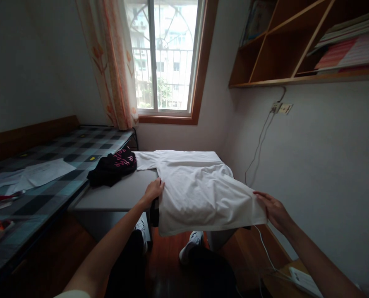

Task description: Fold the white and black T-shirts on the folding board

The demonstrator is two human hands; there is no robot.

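Note:
A white shirt [200, 194] lies spread over a light grey table [116, 194], its lower part hanging past the near edge. One sleeve points left toward a crumpled black cloth with pink lettering [118, 165]. My left hand [153, 190] is closed on the shirt's left side edge. At the right side edge, my right hand [273, 209] grips the fabric, with the fingers partly over the cloth. Soft wrinkles cross the middle of the shirt.
A bed with a checked cover [63, 149] stands at left, with papers [44, 174] on it. Ahead is a window [166, 58]. Wall shelves [283, 45] hang at upper right, above a socket with cables [279, 108]. A white power strip [304, 281] lies at lower right.

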